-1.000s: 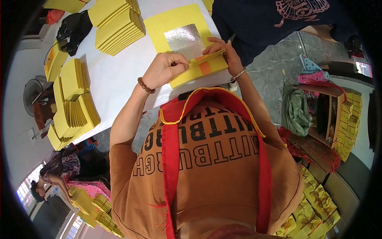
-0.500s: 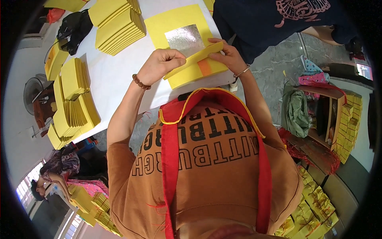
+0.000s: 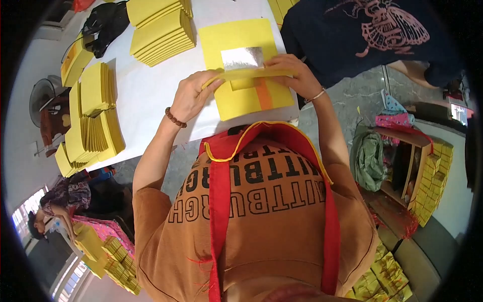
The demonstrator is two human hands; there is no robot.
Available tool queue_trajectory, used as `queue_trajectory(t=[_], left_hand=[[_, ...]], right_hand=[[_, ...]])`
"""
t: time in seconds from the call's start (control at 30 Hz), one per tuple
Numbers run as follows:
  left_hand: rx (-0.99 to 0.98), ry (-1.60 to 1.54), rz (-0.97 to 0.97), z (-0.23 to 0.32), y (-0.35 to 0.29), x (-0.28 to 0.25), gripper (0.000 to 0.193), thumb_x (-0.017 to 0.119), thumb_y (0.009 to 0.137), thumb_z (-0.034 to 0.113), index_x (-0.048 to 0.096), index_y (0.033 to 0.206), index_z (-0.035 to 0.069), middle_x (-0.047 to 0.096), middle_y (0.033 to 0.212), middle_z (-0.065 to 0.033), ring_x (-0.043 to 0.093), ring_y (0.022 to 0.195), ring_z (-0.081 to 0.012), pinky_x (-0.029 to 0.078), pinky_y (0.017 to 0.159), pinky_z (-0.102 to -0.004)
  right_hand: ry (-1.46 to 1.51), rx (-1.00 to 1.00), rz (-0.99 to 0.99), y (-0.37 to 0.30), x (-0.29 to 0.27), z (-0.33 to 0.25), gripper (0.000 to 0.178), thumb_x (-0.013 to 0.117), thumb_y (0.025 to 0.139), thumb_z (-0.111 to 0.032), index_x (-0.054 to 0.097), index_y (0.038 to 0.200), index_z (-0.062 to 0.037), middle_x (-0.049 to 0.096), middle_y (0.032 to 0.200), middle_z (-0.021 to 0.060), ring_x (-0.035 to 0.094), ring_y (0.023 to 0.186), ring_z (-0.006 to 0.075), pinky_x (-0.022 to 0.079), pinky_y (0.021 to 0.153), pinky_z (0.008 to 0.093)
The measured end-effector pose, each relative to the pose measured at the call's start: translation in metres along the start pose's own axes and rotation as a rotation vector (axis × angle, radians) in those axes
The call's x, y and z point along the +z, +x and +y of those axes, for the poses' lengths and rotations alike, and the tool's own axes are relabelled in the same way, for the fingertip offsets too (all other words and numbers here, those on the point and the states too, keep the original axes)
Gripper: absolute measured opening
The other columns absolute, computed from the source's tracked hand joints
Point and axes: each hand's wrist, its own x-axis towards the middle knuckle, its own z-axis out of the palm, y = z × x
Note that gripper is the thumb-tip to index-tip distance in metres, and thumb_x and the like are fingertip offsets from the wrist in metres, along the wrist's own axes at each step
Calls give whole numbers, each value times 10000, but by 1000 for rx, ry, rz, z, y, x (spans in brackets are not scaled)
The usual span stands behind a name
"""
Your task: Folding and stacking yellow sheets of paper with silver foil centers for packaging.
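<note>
My left hand (image 3: 193, 94) and my right hand (image 3: 296, 76) each pinch one end of a folded yellow paper (image 3: 246, 74), raised edge-on across the middle of the view. Underneath it, flat yellow paper (image 3: 233, 107) lies on the white-covered table (image 3: 151, 105) in front of me. A shiny silver foil patch (image 3: 242, 57) shows on this paper beyond the raised fold. On the near side an orange band (image 3: 264, 98) runs toward me. Whether the held piece is loose or joined to the paper below, I cannot tell.
Stacks of folded yellow paper (image 3: 163, 40) stand at the back of the table, with more stacks (image 3: 95, 90) along its left side. A black bag (image 3: 106, 25) lies behind them. Someone in a dark shirt (image 3: 342, 45) is close at the far right; another person (image 3: 65, 201) works at lower left.
The folded yellow paper has gone from slanting to nearly level and edge-on between my hands. My left hand has moved down and left; my right hand has shifted slightly right.
</note>
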Motion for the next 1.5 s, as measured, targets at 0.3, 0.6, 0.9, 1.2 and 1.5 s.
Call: queue_trajectory(t=[0.3,0.6,0.9,1.2,1.5], left_hand=[[-306,99,256,-19,46,14,310,467,905,293,493,811,-2,519,528,-162,536,495,-319,399,464,-386],[-408,164,192,-29,50,15,311,529,861,300,509,771,2,526,519,-166,535,477,-328,396,448,-399],[-183,395,306,-27,55,13,304,550,857,272,478,715,13,496,483,-141,505,438,-314,377,427,-394],[-403,258,278,-35,70,11,302,565,845,274,457,725,18,504,492,-143,498,424,-312,365,404,-386],[-252,459,415,-18,70,5,335,596,805,263,508,1028,30,580,928,-164,557,889,-290,393,723,-422]], right_hand=[[561,617,275,22,21,3,348,634,797,-111,529,1121,-39,614,933,49,558,796,76,434,682,214],[118,555,247,30,10,-10,402,641,781,-121,538,1165,-59,639,892,53,489,615,45,412,557,191],[118,553,311,36,12,-11,413,641,779,-134,550,1179,-83,639,918,57,480,580,53,401,535,189],[119,645,385,44,22,-3,418,641,772,-127,552,1178,-81,625,868,58,436,537,48,378,499,197],[125,688,355,44,19,-5,414,647,758,-129,566,1161,-85,617,817,59,439,534,54,370,489,206]])
